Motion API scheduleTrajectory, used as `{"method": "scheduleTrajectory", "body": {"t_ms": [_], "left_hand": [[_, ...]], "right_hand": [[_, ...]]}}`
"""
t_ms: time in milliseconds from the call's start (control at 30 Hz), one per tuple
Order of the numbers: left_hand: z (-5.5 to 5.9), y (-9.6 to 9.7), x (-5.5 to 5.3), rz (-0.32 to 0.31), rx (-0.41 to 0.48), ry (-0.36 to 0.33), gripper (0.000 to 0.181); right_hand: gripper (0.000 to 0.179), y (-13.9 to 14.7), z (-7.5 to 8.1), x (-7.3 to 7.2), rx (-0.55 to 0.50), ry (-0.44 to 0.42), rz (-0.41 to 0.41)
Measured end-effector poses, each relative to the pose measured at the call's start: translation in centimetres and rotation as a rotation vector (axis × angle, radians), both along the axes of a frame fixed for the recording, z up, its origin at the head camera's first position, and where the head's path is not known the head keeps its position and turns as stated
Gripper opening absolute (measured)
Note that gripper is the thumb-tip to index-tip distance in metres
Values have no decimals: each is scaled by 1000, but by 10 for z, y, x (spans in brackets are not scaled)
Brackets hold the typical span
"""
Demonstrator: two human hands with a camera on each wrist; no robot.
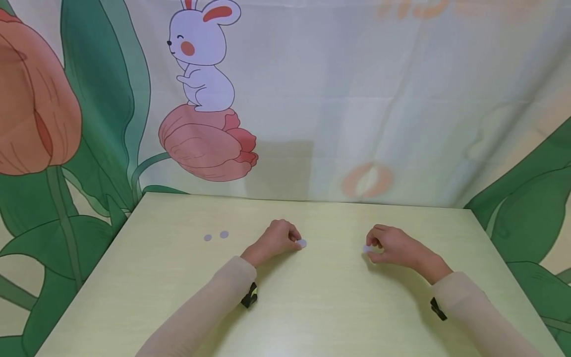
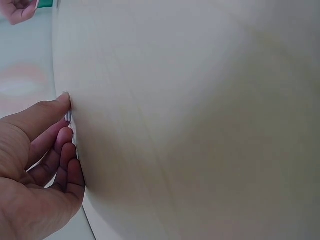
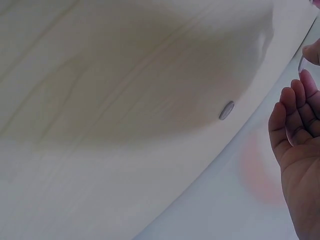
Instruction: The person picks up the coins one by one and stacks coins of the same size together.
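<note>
My left hand (image 1: 277,238) pinches a small, pale lilac disc (image 1: 302,243) at the middle of the table, between thumb and fingers. In the left wrist view only a thin edge of that disc (image 2: 68,116) shows beside the thumb. To the right, my right hand (image 1: 394,246) holds a similar disc (image 1: 367,249) by thumb and forefinger. The right wrist view shows this held disc edge-on, above the loosely bent other fingers (image 3: 278,117). Another disc (image 3: 227,110) lies flat on the tabletop there, apart from the hand.
Two more discs, a left one (image 1: 207,238) and a right one (image 1: 224,234), lie side by side left of my left hand. The pale wooden table (image 1: 312,307) ends at a printed curtain (image 1: 285,99) with a rabbit and tulips.
</note>
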State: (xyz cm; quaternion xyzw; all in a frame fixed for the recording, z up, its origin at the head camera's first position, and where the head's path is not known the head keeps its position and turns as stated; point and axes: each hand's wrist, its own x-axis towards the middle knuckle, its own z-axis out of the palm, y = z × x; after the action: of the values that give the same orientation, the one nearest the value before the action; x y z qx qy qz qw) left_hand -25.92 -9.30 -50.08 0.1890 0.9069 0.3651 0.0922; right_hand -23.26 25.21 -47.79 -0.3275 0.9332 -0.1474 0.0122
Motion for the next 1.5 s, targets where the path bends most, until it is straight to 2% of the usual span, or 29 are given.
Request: {"method": "scheduleTrajectory", "body": {"t_ms": [300,567,1067,1300,1500], "left_hand": [[-1,0,1,11,0,-8,16],[-1,-1,1,9,5,-16,15],[1,0,1,14,-2,-20,16],[2,0,4,6,5,11,15],[2,0,3,13,-7,-5,15]], "right_hand": [[17,-11,-1,-2,8,-33,17],[17,-17,-3,-1,17,-27,40],[14,-43,-7,-10,52,-4,126],[13,-51,-6,-12,48,2,135],[12,-55,-10,-15,43,19,143]]}}
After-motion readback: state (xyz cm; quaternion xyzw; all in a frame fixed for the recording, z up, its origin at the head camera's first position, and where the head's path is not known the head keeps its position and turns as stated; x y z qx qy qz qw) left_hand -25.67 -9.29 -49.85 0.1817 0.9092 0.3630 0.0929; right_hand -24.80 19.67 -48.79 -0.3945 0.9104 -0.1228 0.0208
